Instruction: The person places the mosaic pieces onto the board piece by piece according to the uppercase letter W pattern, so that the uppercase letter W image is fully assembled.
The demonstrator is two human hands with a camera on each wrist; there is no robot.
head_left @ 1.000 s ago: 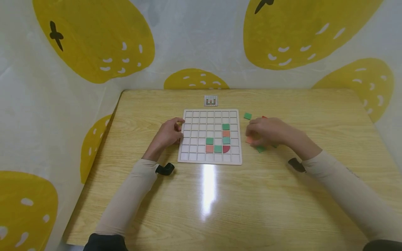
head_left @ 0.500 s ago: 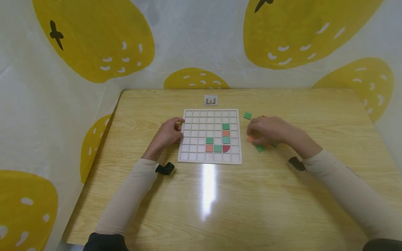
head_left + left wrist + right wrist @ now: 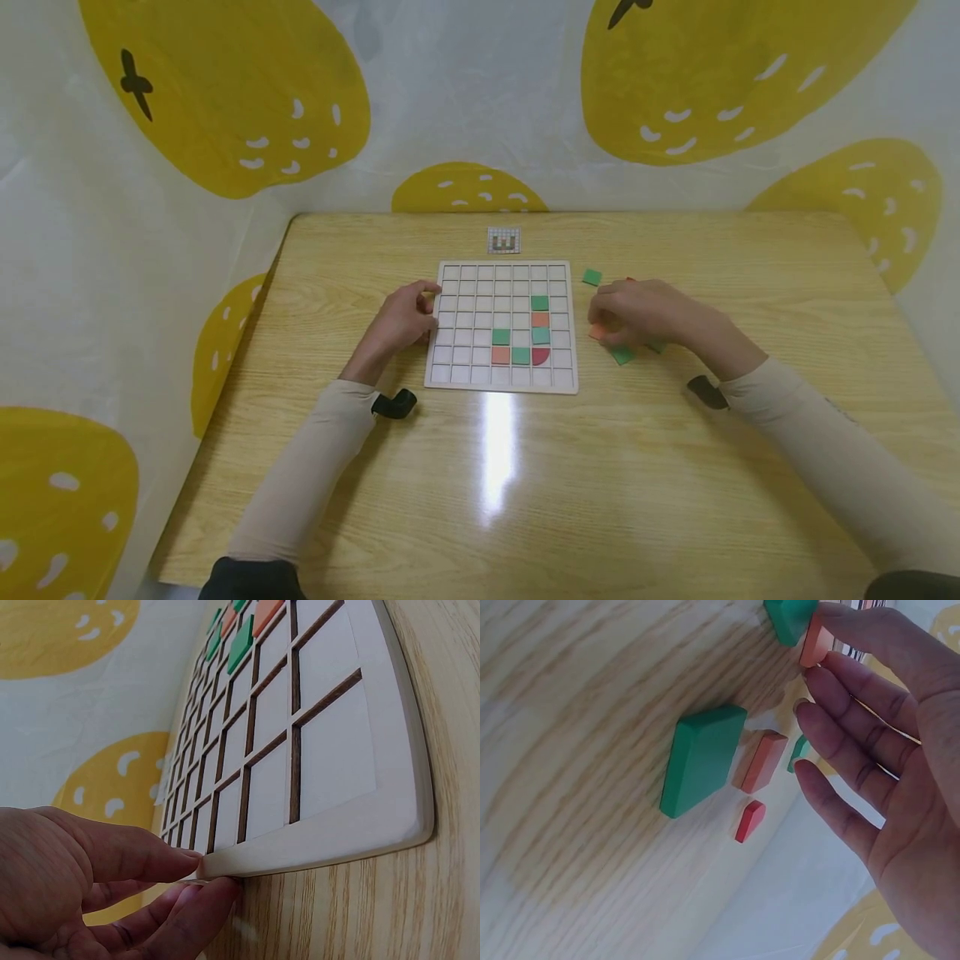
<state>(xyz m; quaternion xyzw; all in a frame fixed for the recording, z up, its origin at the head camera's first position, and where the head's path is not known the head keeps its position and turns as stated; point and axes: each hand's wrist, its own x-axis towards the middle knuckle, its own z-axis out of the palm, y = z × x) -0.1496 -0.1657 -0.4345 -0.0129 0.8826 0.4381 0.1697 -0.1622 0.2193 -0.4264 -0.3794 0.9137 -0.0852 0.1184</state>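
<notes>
A pale board [image 3: 476, 290] with a square grid lies mid-table. Green and orange square tiles sit in cells on its right half, among them a green tile [image 3: 540, 303] and an orange tile [image 3: 500, 356]. A red quarter-round tile [image 3: 540, 357] fills another cell. My left hand [image 3: 405, 317] touches the board's left edge with thumb and fingertips, fingers loosely bent. To the right, my right hand [image 3: 637, 310] pinches a loose orange tile [image 3: 817, 643] between thumb and finger. A green tile [image 3: 789, 621] lies beside it; the palm hides other tiles from the head view.
Behind the board lies a small pattern card [image 3: 504, 241]. Loose tiles surround the right hand: a green tile [image 3: 592, 277], a nearer green tile [image 3: 705, 761], an orange tile [image 3: 765, 761] and a red tile [image 3: 750, 821]. A patterned sheet [image 3: 480, 100] hangs behind the table.
</notes>
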